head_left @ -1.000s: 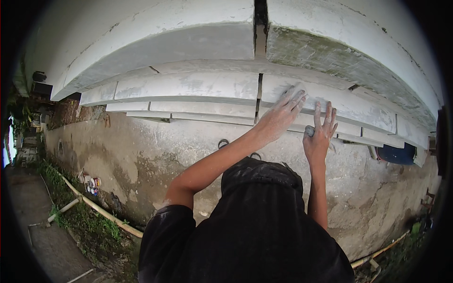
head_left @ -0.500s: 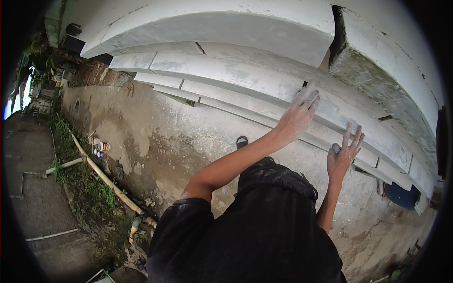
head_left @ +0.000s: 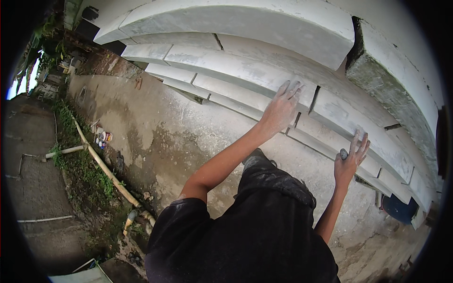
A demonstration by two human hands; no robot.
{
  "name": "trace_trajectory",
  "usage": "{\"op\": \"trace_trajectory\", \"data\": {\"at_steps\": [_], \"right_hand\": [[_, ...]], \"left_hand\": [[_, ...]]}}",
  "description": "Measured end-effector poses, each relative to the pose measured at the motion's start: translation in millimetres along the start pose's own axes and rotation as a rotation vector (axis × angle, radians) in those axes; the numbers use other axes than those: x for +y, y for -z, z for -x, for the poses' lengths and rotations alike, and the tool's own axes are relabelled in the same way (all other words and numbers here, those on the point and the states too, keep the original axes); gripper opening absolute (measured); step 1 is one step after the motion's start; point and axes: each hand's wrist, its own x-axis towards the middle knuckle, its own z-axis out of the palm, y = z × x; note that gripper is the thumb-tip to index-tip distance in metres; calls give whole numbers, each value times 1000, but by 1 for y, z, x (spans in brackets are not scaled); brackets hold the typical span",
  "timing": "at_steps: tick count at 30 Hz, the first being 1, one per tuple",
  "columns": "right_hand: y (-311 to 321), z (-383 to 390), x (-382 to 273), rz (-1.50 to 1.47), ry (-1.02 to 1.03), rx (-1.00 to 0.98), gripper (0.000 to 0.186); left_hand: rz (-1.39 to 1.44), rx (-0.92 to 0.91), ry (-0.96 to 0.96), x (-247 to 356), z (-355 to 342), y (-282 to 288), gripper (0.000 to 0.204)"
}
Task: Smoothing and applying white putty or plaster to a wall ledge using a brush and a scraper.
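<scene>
Long whitish-grey ledges, smeared with pale dust, run in tiers across the upper view. My left hand [head_left: 283, 104], dusty and with fingers stretched out, rests on the front of a middle ledge [head_left: 222, 68], just left of a dark vertical gap [head_left: 314, 99]. Farther right, my right hand [head_left: 350, 159] has its fingers extended against the lower edge of the adjoining ledge section [head_left: 349, 113]. A dark grey rounded thing [head_left: 344, 153] sticks out at its thumb side; its kind is not clear, and the hand hides the rest.
A thick slab [head_left: 391, 80] juts out at upper right. Below the ledges at right lies a dark blue round object [head_left: 399, 208]. Stained concrete floor [head_left: 155, 137] stretches left to a pale pipe [head_left: 111, 177] along weeds, with small containers [head_left: 104, 137] nearby.
My left hand has slid left along the ledge, uncovering the vertical gap. My right hand stays near the same ledge edge. The view has shifted slightly.
</scene>
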Motion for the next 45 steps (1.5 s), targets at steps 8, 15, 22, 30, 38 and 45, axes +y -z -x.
{"op": "trace_trajectory", "data": {"at_steps": [8, 15, 22, 30, 38, 45], "right_hand": [[4, 2, 2, 7, 0, -13, 101], [1, 1, -5, -51, 26, 22, 103], [20, -2, -2, -87, 70, 25, 88], [61, -27, -53, -655, -193, 28, 48], [23, -54, -133, -1653, -645, -87, 47], [-16, -71, -201, -1521, -636, -197, 22]], "left_hand": [[-31, 183, 262, -99, 24, 48, 31], [-88, 209, 550, -160, 45, 75, 27], [80, 242, 404, -87, 40, 48, 28], [10, 99, 296, -92, 46, 76, 40], [23, 200, 654, -133, 54, 96, 51], [194, 470, 816, -174, 84, 107, 61]]}}
